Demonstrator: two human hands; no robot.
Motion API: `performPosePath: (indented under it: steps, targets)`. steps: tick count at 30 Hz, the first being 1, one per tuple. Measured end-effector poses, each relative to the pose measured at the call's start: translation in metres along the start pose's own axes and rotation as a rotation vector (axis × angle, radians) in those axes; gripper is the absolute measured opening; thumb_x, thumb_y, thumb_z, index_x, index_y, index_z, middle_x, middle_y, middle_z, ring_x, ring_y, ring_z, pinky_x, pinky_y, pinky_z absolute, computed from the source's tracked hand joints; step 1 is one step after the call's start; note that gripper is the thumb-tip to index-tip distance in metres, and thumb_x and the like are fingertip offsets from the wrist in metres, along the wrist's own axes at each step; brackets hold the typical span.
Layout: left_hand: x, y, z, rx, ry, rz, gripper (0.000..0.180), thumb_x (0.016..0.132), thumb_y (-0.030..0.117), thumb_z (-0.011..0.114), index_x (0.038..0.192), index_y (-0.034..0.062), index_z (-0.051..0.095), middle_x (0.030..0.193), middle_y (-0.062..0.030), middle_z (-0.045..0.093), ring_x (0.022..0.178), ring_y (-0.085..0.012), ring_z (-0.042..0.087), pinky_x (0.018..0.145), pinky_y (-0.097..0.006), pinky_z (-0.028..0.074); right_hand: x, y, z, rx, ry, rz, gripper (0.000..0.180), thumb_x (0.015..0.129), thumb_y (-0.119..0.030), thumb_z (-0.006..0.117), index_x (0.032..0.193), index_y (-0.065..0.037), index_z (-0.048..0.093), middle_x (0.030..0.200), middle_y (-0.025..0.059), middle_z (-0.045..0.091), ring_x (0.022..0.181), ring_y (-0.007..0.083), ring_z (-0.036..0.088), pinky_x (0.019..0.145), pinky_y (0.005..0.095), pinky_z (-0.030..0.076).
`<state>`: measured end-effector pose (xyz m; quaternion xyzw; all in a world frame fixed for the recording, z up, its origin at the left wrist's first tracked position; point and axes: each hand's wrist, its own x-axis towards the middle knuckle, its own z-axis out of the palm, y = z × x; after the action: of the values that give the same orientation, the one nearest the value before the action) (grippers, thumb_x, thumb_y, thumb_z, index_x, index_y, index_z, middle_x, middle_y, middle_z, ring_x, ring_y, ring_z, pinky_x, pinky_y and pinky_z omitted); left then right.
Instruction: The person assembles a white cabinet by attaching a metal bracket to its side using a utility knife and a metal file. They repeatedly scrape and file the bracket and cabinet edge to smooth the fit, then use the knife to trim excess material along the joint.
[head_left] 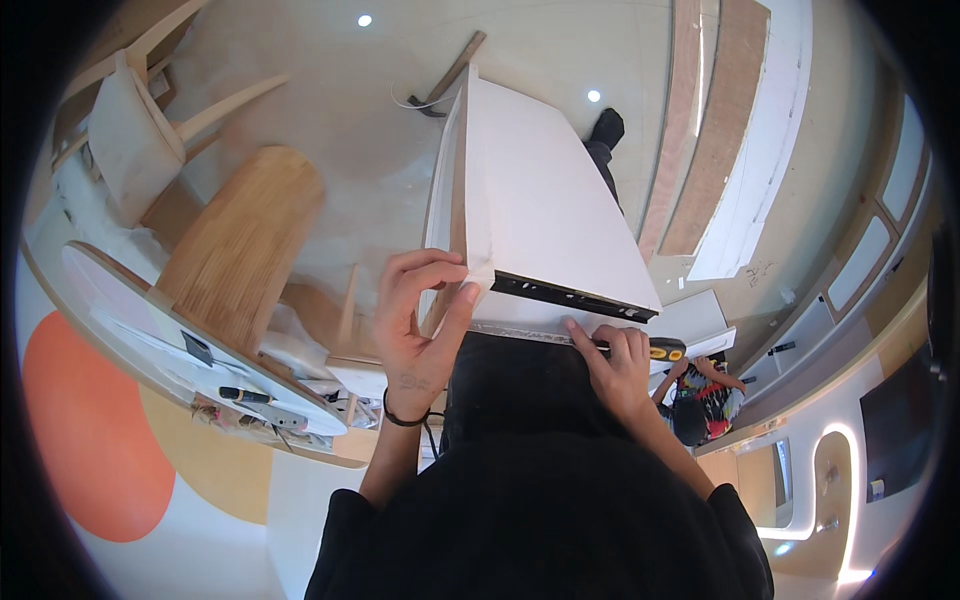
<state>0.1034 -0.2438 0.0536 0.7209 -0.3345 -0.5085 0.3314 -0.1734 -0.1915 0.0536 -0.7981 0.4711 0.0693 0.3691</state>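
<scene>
A white box-like drawer (550, 180) stands in front of my lap, its long panel stretching away from me. Along its near edge runs a black metal slide rail (570, 294). My left hand (425, 305) is closed at the drawer's near left corner, thumb and fingers pinching the white edge there. My right hand (615, 365) lies at the near edge below the rail, its fingers curled round a tool with a yellow-and-black handle (667, 349). The handle's end sticks out to the right; the tool's working end is hidden.
A hammer (450, 75) lies on the floor beyond the drawer, near a dark-shod foot (607, 128). Long boards (720, 130) lie at right. Left are a chair (135, 140), a wooden panel (245, 235) and a round-edged table (300, 395) with tools. Another person (700, 400) works at right.
</scene>
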Motion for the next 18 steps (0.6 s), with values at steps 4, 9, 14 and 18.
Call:
performPosePath:
  steps: [4,9,14,18]
  targets:
    - [-0.003,0.003,0.003,-0.045,0.028,-0.068,0.02,0.089,-0.005,0.07,0.108,0.0023,0.067,0.111,-0.0068,0.059,0.099,-0.0136,0.056,0.081,-0.026,0.044,0.009,0.006,0.004,-0.018,0.043,-0.036,0.058,0.075,-0.002,0.066,0.129,-0.023,0.072,0.101,0.0025,0.055,0.098,0.0238,0.052,0.092,0.0428,0.042]
    - [-0.006,0.007,0.009,-0.107,0.088,-0.104,0.019,0.09,-0.004,0.07,0.108,0.0021,0.067,0.105,-0.0029,0.057,0.093,-0.0098,0.053,0.077,-0.024,0.041,0.012,0.013,0.008,-0.013,0.072,-0.09,0.062,0.073,0.0,0.067,0.13,-0.024,0.071,0.104,0.0023,0.056,0.099,0.0236,0.053,0.091,0.0431,0.042]
    - [-0.008,0.006,0.014,-0.099,0.119,-0.083,0.019,0.09,-0.004,0.071,0.107,0.0038,0.068,0.1,-0.002,0.057,0.089,-0.0093,0.053,0.075,-0.024,0.04,0.012,0.014,0.014,0.03,0.099,-0.118,0.062,0.072,0.001,0.069,0.13,-0.024,0.07,0.103,0.0027,0.057,0.096,0.0233,0.054,0.09,0.0431,0.042]
    - [-0.01,0.0,0.017,-0.11,0.156,-0.037,0.016,0.092,-0.002,0.069,0.106,0.0044,0.069,0.099,-0.0019,0.058,0.089,-0.0096,0.054,0.075,-0.024,0.04,0.014,0.019,0.013,0.047,0.079,-0.14,0.054,0.076,0.003,0.069,0.125,-0.021,0.071,0.101,0.0048,0.058,0.092,0.0246,0.056,0.085,0.0418,0.044]
